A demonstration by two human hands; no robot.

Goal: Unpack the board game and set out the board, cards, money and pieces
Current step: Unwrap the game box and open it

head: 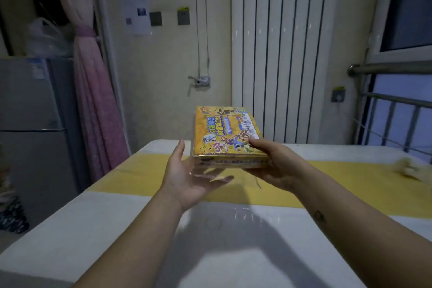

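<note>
- Board game box (230,133): yellow, printed lid up, closed. It is held in the air above the tabletop (98,229), at about frame centre.
- A clear glossy wrap is seen along the box's 9 o'clock side; it is too blurred for detail.
- Right hand (273,163): clamped on the box's near corner at 5 o'clock. The thumb is laid on the lid and the fingers are curled underneath.
- Left hand (187,175): placed at 7 o'clock of the box, palm up. The fingers are straight and reach beneath the near edge; the thumb is raised beside the 9 o'clock side. Nothing is gripped, and contact with the box cannot be told.
- The hands are kept apart, one at each near corner.
- The tabletop is covered in white, with a yellow band (350,182) running from 9 to 3 o'clock below the box.
- A pale crumpled item (409,167) is seen on the tabletop at 3 o'clock, blurred.
- Background: a white radiator (280,42) is mounted at 12–1 o'clock.
- A grey fridge (30,112) is seen at 9 o'clock and a tied pink curtain (93,100) at 10.
- A window (409,7) is seen at 2 o'clock, with a metal rail (392,69) below it.
</note>
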